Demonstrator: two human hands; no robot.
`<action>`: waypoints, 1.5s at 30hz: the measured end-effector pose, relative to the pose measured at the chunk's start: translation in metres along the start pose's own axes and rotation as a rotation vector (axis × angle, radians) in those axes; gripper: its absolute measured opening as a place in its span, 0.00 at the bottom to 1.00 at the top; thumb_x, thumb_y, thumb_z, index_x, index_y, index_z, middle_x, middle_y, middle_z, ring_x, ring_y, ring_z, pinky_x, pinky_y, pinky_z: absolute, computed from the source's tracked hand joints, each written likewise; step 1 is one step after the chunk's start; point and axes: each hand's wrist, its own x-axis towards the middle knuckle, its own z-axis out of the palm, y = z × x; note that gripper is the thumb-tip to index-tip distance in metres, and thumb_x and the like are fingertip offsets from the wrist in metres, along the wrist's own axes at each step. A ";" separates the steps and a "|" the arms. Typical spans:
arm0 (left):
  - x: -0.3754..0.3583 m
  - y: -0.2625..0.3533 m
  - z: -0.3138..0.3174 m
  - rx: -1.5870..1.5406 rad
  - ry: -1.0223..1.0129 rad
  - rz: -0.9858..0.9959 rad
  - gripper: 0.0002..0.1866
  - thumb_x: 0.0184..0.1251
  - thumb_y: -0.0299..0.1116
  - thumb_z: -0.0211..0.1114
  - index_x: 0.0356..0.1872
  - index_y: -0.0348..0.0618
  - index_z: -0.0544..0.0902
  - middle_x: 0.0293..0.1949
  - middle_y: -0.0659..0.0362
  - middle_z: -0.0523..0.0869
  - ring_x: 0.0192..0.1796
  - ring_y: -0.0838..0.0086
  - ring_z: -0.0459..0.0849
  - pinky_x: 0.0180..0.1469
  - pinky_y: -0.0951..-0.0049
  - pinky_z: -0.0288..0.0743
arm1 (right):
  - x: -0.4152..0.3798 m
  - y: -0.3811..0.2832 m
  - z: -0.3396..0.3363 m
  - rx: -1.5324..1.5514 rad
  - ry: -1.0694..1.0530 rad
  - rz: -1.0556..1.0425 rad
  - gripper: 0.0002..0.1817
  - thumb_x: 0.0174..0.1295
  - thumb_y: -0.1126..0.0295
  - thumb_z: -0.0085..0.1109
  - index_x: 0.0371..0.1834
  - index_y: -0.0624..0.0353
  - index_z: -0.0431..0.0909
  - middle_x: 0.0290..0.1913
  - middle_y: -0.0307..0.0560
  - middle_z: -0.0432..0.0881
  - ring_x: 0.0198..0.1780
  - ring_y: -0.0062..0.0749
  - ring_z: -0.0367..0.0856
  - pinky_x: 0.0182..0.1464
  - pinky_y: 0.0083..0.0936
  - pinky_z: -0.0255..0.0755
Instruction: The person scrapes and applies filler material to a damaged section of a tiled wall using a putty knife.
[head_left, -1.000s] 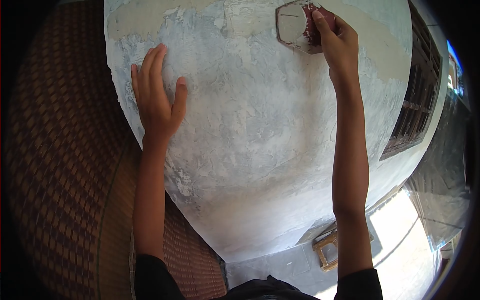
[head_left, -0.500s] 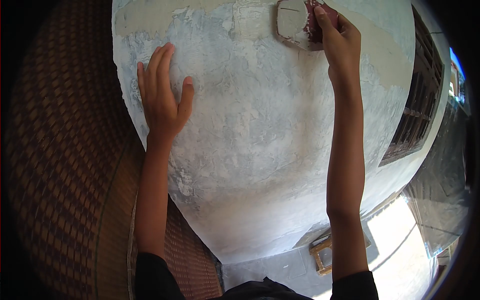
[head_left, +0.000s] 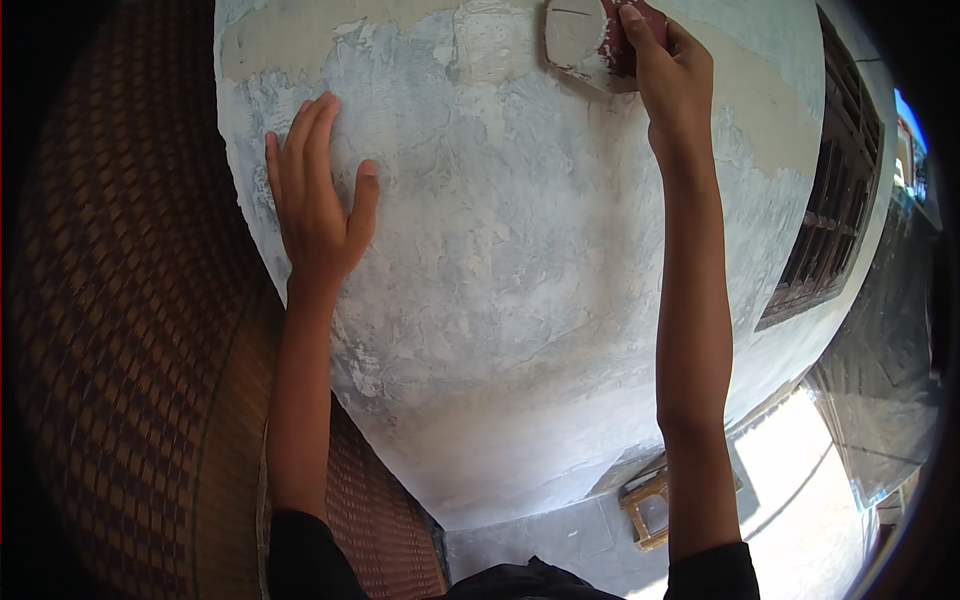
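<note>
A wall (head_left: 480,260) with patchy white and grey plaster fills the middle of the view. High on it, my right hand (head_left: 676,85) grips a dark red scraper (head_left: 580,38), thumb on top. Pale filler coats the scraper's left part, which lies at the wall surface. My left hand (head_left: 318,200) is at the wall's left side, fingers stretched out and thumb apart, holding nothing. Its palm faces the wall; whether it presses on it is hard to tell. Beige filler shows in a band along the wall's top.
Woven brown matting (head_left: 120,300) runs down the left, beside the wall's edge. A dark window with bars (head_left: 830,210) is set in the wall at right. Below, a wooden stool (head_left: 645,508) stands on the grey tiled floor (head_left: 540,535). A clear plastic sheet (head_left: 880,400) hangs at far right.
Both hands and the wall sit slightly further left in the view. The scraper appears a little higher and further left, still held by my right hand. My left hand keeps its spread pose.
</note>
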 end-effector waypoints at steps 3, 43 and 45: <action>-0.001 -0.001 -0.001 0.007 0.022 -0.003 0.31 0.70 0.37 0.59 0.73 0.40 0.68 0.71 0.51 0.73 0.76 0.56 0.68 0.79 0.39 0.43 | -0.003 -0.004 0.033 -0.314 0.044 -0.203 0.17 0.72 0.63 0.61 0.41 0.71 0.84 0.29 0.40 0.83 0.27 0.24 0.77 0.31 0.25 0.72; -0.002 -0.003 -0.001 0.001 0.021 0.007 0.30 0.71 0.37 0.58 0.73 0.43 0.68 0.71 0.52 0.73 0.76 0.56 0.67 0.79 0.38 0.41 | -0.019 -0.005 0.012 -0.440 0.041 -0.153 0.26 0.64 0.56 0.71 0.51 0.70 0.82 0.38 0.52 0.90 0.37 0.27 0.88 0.44 0.22 0.80; -0.004 -0.003 -0.002 0.007 0.023 -0.002 0.31 0.69 0.36 0.60 0.73 0.42 0.68 0.71 0.51 0.73 0.76 0.57 0.67 0.79 0.38 0.42 | -0.019 -0.005 0.006 -0.487 0.047 -0.098 0.26 0.64 0.56 0.71 0.52 0.71 0.82 0.39 0.52 0.90 0.38 0.27 0.88 0.43 0.22 0.80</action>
